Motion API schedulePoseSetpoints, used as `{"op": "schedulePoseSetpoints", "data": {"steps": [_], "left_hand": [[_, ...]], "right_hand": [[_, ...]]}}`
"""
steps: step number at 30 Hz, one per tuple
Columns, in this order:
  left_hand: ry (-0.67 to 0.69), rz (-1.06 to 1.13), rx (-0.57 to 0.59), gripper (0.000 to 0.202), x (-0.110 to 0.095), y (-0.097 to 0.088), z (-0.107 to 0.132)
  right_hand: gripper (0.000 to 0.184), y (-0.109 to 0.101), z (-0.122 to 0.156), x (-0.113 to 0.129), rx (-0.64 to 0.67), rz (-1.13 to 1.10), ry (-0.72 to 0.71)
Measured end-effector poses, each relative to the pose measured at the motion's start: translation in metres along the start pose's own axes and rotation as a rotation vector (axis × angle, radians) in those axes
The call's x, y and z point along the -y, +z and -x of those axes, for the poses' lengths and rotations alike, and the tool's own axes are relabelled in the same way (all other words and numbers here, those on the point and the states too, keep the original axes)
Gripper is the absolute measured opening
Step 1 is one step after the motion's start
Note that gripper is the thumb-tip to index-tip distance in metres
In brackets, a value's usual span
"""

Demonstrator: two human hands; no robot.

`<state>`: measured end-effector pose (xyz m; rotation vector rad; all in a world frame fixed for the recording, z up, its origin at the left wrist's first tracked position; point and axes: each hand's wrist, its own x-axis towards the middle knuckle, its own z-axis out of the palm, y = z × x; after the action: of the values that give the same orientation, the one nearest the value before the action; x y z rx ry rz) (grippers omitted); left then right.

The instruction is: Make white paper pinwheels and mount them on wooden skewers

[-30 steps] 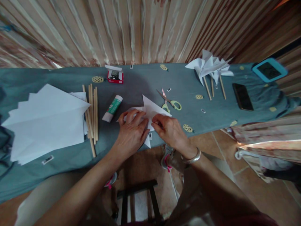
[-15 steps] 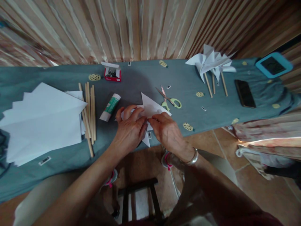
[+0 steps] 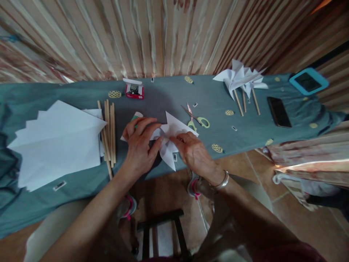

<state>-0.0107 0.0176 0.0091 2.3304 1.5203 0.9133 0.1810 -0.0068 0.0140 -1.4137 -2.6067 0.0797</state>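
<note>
A white paper pinwheel [image 3: 174,125], its points partly folded, lies on the cloth in front of me. The fingers of my right hand [image 3: 191,149] are pinched together on its middle. My left hand [image 3: 141,145] is open beside it, with thumb and fingers apart, the thumb near the paper's left side. Under the left fingers lies a glue stick [image 3: 138,114], mostly covered by that hand; whether they touch it I cannot make out. Just beyond the pinwheel on the right sit scissors with green handles [image 3: 202,122], blades apart.
Left of my hands are wooden sticks [image 3: 113,134] and a stack of white paper [image 3: 62,142]. A small open red box [image 3: 134,91] stands at the back. Farther right are finished pinwheels on sticks [image 3: 241,78], a phone [image 3: 279,112] and a blue-framed device [image 3: 309,80].
My left hand has let go of the pinwheel and shifted left over the glue stick. My right hand still pinches the paper's middle. The view has shifted slightly.
</note>
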Motion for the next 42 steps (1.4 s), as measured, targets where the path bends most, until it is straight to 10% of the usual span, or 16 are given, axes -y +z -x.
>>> {"op": "schedulePoseSetpoints", "data": {"steps": [8, 20, 30, 42], "left_hand": [[0.008, 0.003, 0.011, 0.028, -0.001, -0.002, 0.002], [0.053, 0.034, 0.202, 0.051, -0.002, 0.000, 0.019], [0.038, 0.071, 0.177, 0.053, -0.002, 0.000, 0.023], [-0.028, 0.160, 0.143, 0.049, 0.017, -0.002, 0.000]], "right_hand": [[0.029, -0.003, -0.009, 0.007, 0.058, 0.061, 0.044], [0.033, -0.004, -0.002, -0.025, -0.274, -0.203, 0.227], [0.039, -0.009, 0.009, -0.029, -0.157, -0.146, 0.294], [0.028, -0.015, 0.034, -0.025, -0.007, -0.675, 0.344]]}}
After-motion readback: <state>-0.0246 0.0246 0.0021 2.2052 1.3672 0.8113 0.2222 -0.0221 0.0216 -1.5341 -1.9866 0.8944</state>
